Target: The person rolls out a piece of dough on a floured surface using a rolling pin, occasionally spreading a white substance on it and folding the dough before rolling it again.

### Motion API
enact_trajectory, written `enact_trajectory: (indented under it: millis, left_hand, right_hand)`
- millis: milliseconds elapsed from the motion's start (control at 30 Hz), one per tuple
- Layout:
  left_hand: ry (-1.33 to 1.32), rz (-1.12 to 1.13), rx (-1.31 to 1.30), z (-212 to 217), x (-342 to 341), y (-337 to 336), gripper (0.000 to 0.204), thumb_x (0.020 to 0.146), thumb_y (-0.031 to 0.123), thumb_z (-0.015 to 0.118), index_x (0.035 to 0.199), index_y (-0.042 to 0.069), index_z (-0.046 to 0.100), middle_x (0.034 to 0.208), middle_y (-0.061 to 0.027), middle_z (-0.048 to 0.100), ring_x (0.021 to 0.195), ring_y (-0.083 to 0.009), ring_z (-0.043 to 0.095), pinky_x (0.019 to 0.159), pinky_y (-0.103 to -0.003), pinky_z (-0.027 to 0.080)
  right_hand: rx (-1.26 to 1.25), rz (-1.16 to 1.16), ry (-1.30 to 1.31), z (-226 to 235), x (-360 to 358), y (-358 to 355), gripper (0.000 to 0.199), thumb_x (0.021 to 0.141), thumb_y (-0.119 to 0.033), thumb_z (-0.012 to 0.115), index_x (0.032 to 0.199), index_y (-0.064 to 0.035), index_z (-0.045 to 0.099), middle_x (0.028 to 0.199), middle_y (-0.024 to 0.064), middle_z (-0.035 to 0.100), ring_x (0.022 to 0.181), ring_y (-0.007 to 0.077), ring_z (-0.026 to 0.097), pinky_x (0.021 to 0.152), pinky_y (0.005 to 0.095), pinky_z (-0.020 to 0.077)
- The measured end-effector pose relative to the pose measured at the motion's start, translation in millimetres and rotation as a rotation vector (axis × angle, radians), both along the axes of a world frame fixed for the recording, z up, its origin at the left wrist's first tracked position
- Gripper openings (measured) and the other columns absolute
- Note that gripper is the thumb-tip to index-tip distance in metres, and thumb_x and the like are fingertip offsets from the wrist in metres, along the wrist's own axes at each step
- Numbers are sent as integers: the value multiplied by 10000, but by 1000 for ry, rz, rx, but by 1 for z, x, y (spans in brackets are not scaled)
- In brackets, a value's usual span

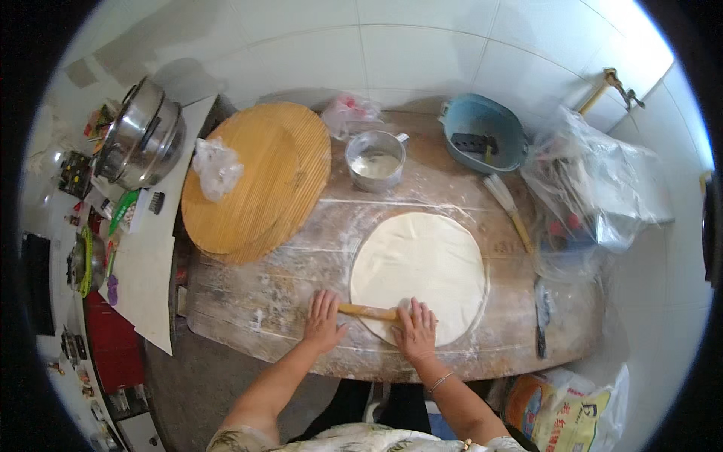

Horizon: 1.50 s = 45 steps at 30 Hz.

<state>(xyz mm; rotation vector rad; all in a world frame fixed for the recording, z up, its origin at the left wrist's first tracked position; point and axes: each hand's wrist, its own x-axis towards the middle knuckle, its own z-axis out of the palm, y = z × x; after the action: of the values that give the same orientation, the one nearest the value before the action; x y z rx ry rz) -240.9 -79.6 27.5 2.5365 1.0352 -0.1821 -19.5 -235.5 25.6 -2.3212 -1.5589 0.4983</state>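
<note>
A large round sheet of dough (418,264) lies flat on the floured wooden table. Across its near left edge runs a thin wooden rolling pin (369,311). My left hand (324,324) covers the pin's left end, just left of the dough, with its fingers pointing away from me. Over the pin's right part rests my right hand (415,331), above the near part of the dough. Both hands hold the pin from above, and their palms hide its ends.
A round slatted wooden lid (260,181) with a plastic bag (217,168) lies back left. Behind the dough stand a metal cup (375,162) and a blue basin (483,132). A brush (510,211), a knife (541,320) and a plastic-covered pile (595,188) are at right.
</note>
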Motion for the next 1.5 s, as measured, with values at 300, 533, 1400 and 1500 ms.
enact_trajectory:
  millis: [300, 533, 1400, 1500]
  left_hand:
    - [-94, -251, -71, 5, 36, -65, 762, 921, 433, 555, 1493, 14, 278, 1572, -188, 225, 1466, -342, 178, 1190, -494, 115]
    - [-136, -125, 237, -11, 175, 41, 742, 907, 448, 550, 1507, 88, 301, 1569, -200, 227, 1465, -369, 170, 1168, -575, 77]
    - [-6, -553, 56, -19, 168, -33, 783, 891, 483, 567, 1502, 76, 297, 1576, -181, 221, 1471, -335, 168, 1182, -541, 104]
    - [-244, -343, 153, -14, 258, 2, 791, 828, 431, 616, 1494, 110, 335, 1572, -192, 233, 1464, -372, 181, 1175, -555, 94]
  right_hand:
    - [87, -101, 36, -6, 24, -116, 501, 820, -260, 692, 1238, -41, 523, 1491, 247, 353, 1359, 452, 337, 1108, 601, 239]
    - [40, -360, -187, -2, 137, 29, 657, 917, -337, 530, 1495, -94, 331, 1554, 231, 248, 1423, 406, 253, 1156, 559, 166]
    - [-55, -362, -130, -5, 85, -105, 660, 876, -278, 604, 1446, -41, 371, 1510, 235, 309, 1384, 421, 298, 1133, 562, 192]
    - [61, -614, -110, -14, 164, -52, 682, 910, -310, 555, 1479, -25, 307, 1541, 240, 251, 1410, 423, 252, 1146, 557, 172]
